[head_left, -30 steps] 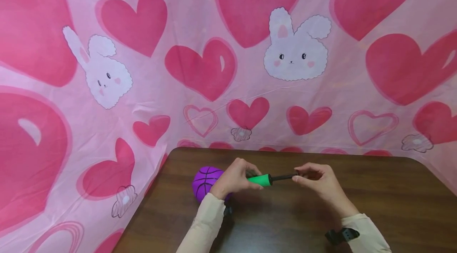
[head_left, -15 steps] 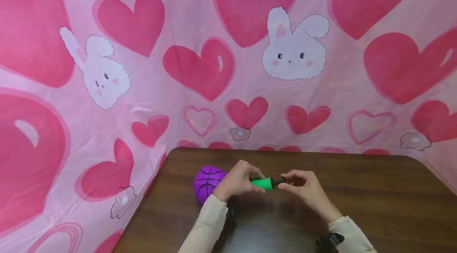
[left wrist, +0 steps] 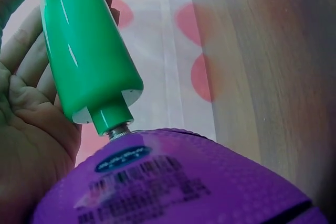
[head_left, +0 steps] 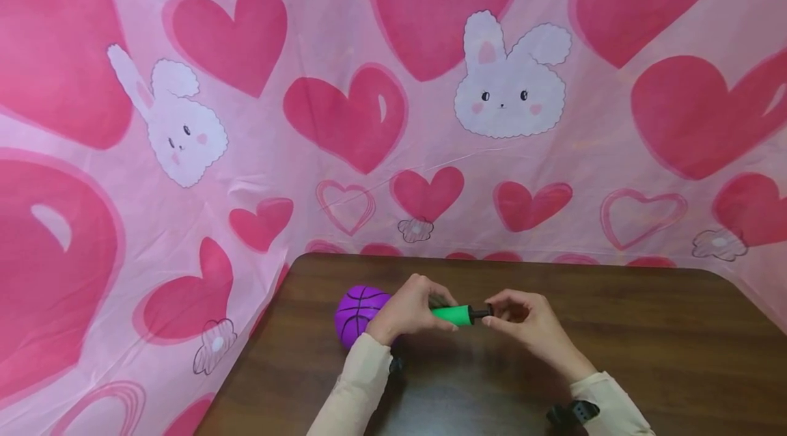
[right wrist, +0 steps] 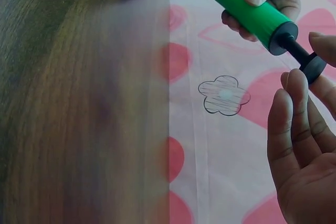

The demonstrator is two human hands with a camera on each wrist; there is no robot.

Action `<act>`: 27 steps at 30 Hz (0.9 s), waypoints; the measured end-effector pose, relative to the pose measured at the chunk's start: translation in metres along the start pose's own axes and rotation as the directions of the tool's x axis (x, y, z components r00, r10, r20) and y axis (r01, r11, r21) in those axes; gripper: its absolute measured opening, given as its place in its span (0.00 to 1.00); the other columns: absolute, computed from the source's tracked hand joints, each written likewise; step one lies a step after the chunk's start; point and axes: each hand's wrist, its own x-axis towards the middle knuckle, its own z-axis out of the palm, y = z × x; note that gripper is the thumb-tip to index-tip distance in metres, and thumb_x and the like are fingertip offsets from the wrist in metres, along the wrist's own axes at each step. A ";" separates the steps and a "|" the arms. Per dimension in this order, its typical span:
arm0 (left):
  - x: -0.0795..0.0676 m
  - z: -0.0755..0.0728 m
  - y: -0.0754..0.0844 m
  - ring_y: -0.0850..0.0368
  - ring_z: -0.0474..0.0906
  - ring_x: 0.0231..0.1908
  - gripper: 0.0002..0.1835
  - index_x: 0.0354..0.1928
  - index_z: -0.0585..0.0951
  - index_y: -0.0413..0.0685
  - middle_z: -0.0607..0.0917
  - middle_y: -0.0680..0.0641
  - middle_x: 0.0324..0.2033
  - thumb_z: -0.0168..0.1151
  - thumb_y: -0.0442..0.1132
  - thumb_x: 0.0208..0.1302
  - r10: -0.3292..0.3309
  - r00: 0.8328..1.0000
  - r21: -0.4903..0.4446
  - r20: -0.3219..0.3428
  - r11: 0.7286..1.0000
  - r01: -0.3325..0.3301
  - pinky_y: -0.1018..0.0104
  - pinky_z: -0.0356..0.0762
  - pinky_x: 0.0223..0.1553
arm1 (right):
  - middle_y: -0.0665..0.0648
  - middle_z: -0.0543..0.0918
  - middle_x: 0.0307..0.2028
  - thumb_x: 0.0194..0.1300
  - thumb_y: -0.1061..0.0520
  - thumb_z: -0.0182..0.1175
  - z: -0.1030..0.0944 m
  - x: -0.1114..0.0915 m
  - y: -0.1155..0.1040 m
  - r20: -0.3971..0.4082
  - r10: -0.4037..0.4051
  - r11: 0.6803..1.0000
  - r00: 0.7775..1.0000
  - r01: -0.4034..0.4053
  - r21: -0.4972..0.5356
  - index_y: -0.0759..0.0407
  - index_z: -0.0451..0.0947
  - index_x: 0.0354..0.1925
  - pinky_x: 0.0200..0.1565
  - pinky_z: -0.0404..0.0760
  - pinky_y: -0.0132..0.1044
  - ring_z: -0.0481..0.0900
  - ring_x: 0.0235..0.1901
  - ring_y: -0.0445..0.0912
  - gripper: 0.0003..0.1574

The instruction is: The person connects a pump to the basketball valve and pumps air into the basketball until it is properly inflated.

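Observation:
A green hand pump (left wrist: 89, 45) lies roughly level above the table, its metal needle fitting right at the surface of a purple basketball (left wrist: 173, 182). My left hand (head_left: 412, 309) grips the pump's barrel, thumb on one side and fingers on the other. At the other end a short length of black rod shows, ending in a round black handle (right wrist: 313, 68). The thumb and fingers of my right hand (head_left: 529, 323) pinch that handle. Behind my left wrist the ball (head_left: 356, 316) is partly hidden in the head view.
The brown wooden table (head_left: 645, 340) stretches out beneath both hands. A pink cloth (head_left: 430, 135) printed with hearts and rabbits hangs behind and to the left of it. Each wrist wears a black strap.
My right hand has moved left, pushing most of the black rod into the green barrel; in the last half second it eased slightly back out. The left hand stays nearly in place.

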 end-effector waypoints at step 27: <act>-0.006 -0.014 -0.005 0.66 0.82 0.35 0.15 0.40 0.93 0.53 0.92 0.58 0.35 0.85 0.42 0.48 -0.065 0.996 -0.075 -0.058 0.995 0.060 0.71 0.83 0.42 | 0.51 0.88 0.32 0.61 0.65 0.74 -0.059 0.000 -0.009 -0.121 -0.037 0.999 0.992 0.038 0.004 0.57 0.87 0.43 0.30 0.80 0.32 0.82 0.29 0.38 0.11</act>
